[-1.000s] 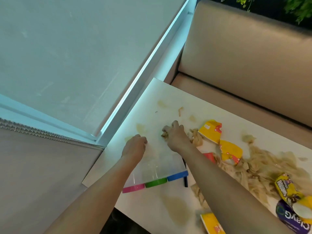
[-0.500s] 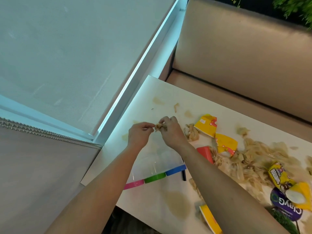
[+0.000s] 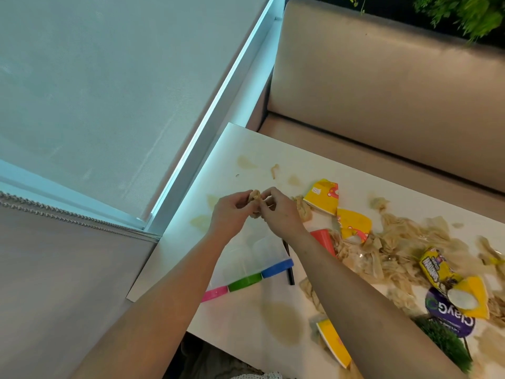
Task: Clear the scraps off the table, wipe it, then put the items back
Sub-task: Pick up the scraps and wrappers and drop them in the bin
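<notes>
The left hand and the right hand pinch one beige scrap, seemingly light, limp and perhaps damp, best gathered whole as a ball.

Single head view (wide-angle), looking forward and down, tilted, close over the table corner, blind at left, bench beyond.

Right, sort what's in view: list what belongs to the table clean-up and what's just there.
Job: left hand and right hand gripping a scrap wad; scrap pile; torn yellow wrappers; stain; table; lidded tubs; clay pack.
Just there: bench seat; window blind; plants.
</notes>
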Demonstrator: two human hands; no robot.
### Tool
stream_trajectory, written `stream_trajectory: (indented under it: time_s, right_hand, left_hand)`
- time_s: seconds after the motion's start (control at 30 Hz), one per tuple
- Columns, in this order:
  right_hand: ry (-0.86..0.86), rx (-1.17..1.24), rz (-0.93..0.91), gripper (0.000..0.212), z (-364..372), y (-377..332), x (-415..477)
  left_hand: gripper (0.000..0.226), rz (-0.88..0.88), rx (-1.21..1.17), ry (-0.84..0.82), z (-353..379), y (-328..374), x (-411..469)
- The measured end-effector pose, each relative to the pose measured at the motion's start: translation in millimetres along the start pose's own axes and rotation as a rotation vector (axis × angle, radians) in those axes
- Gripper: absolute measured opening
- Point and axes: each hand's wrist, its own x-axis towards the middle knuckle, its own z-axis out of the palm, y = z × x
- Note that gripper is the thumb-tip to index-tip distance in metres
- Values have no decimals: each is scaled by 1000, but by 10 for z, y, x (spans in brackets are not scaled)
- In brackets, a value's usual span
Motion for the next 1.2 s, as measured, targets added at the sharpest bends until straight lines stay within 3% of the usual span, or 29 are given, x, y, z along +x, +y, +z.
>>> stream_trajectory:
  time_s: [0.07, 0.13, 0.27, 0.47, 0.63, 0.87, 1.2]
  right_hand:
    - [0, 4, 2, 5, -33, 29, 0]
    - [41, -23, 18, 14, -75, 87, 21]
    - [171, -389, -19, 25, -240, 289, 108]
    - [-93, -960, 38, 52, -436, 494, 114]
    - [-123, -1123, -19, 52, -420, 572, 118]
    - [-134, -1014, -43, 19, -401, 607, 136]
    - [90, -614, -99, 21, -515, 402, 120]
  left_hand:
    - [24, 2, -17, 57, 6, -12, 3]
    - [25, -12, -17, 99, 13, -41, 13]
    - [23, -55, -102, 89, 19, -99, 31]
    - [22, -70, -129, 91, 20, -152, 48]
    - [22, -79, -84, 98, -12, -111, 52]
    - [21, -92, -87, 117, -52, -66, 20]
    - [24, -70, -99, 157, 64, 94, -106]
